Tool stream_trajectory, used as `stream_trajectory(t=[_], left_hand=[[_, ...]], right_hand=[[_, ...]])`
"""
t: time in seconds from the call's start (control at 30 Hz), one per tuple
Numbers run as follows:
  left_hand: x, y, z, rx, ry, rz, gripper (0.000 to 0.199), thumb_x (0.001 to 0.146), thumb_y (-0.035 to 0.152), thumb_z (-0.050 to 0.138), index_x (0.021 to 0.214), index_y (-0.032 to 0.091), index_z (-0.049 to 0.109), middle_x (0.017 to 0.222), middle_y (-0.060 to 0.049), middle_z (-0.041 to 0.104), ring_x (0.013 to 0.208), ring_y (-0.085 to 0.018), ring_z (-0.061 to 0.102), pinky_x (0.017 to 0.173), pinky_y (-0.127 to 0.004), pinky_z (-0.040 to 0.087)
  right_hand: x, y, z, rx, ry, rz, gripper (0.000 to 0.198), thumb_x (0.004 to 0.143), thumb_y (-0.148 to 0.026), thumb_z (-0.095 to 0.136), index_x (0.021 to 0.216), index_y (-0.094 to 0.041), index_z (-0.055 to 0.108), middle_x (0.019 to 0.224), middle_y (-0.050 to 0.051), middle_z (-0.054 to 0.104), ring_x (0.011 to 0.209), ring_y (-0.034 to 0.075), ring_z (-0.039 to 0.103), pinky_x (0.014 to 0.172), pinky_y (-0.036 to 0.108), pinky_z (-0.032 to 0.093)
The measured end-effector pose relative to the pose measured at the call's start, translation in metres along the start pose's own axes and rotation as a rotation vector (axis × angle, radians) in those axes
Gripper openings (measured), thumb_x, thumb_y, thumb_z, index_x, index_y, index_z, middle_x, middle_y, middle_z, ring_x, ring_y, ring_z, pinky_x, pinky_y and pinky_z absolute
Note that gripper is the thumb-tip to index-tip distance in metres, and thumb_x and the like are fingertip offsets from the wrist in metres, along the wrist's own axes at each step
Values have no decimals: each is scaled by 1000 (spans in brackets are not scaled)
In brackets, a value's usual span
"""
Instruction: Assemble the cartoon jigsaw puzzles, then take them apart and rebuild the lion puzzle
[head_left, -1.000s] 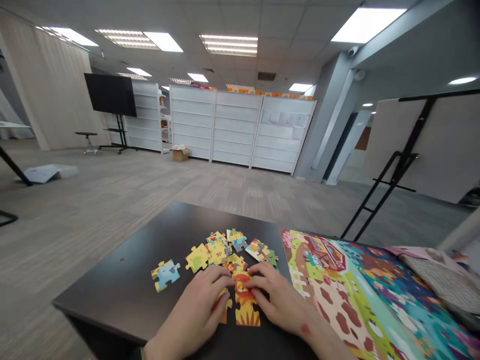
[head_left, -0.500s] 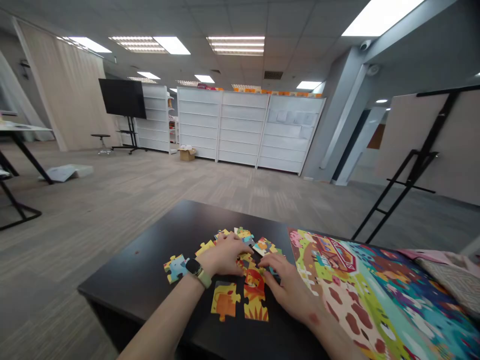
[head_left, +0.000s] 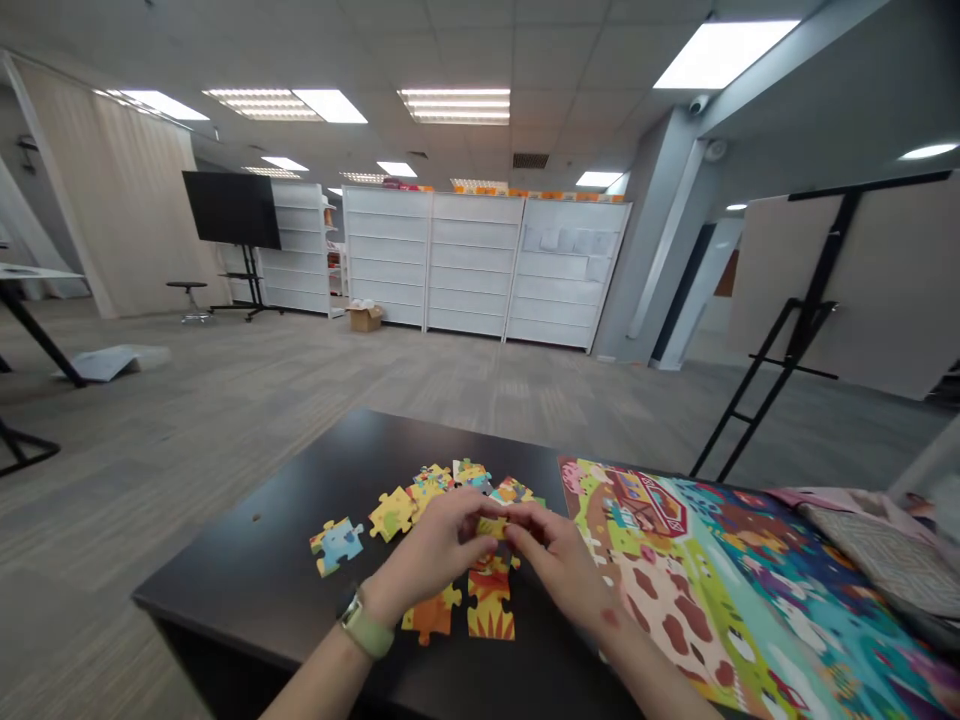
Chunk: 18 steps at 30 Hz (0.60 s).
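Between my two hands a yellow jigsaw puzzle piece [head_left: 491, 527] is held above the black table, partly covered by the fingers. My left hand [head_left: 441, 545], with a watch on a green strap at the wrist, pinches it from the left. From the right, my right hand [head_left: 551, 548] grips it with thumb and fingers. Just below lie joined pieces with orange leaves [head_left: 491, 612], and an orange animal piece [head_left: 431, 615] sits to their left, partly behind my left hand. Loose pieces lie beyond: a blue one [head_left: 337, 543], a yellow one [head_left: 391, 513] and several more behind the hands.
The black table [head_left: 285, 540] has its left edge in view. At right lies a large colourful farm-and-sea picture sheet [head_left: 675, 580], with a patterned cloth item [head_left: 877, 550] past it. A black easel stand [head_left: 795, 340] rises behind; white shelving [head_left: 472, 260] lines the back.
Both hands have come together and lifted a yellow puzzle piece between them. Before, they were apart, low over the pieces. The camera view has turned slightly to the right.
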<state>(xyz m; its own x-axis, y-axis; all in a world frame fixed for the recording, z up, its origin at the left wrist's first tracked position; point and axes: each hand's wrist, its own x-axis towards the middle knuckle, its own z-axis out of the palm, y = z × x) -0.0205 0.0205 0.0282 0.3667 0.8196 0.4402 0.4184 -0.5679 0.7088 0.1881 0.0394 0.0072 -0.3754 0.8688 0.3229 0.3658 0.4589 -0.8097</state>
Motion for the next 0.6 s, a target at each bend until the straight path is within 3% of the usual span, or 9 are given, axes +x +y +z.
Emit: stream_trajectory(t=[0.1,0.23,0.37,0.6], left_hand=[[-6,10,10,8,-18,14,41,81,11,67,120,24,61,120,-6,62,108,-20,59,89,-30,51],[-20,10,12,209,-168,69,38,78,21,75,114,25,65,131,-5,61,124,-25,54,111,-40,38],[-34,0,9,336,-262,2,33,82,30,75,114,27,68,132,-3,65,121,-26,58,109,-41,39],[-48,0,2,383,-215,-75,43,87,30,69,129,29,62,135,-5,60,122,-27,55,107,-42,41]], right_hand=[[3,8,-11,25,61,65,29,92,-41,55,106,-19,69,90,5,73,82,20,67,75,32,52],[8,20,-24,37,65,153,32,85,-44,59,99,-17,67,72,1,66,67,17,62,64,30,49],[8,22,-24,47,17,189,29,82,-42,60,95,-17,68,67,-2,60,62,15,58,59,27,44],[4,11,-21,88,-147,314,24,79,-35,60,95,-18,64,59,-4,58,52,13,54,47,23,37]])
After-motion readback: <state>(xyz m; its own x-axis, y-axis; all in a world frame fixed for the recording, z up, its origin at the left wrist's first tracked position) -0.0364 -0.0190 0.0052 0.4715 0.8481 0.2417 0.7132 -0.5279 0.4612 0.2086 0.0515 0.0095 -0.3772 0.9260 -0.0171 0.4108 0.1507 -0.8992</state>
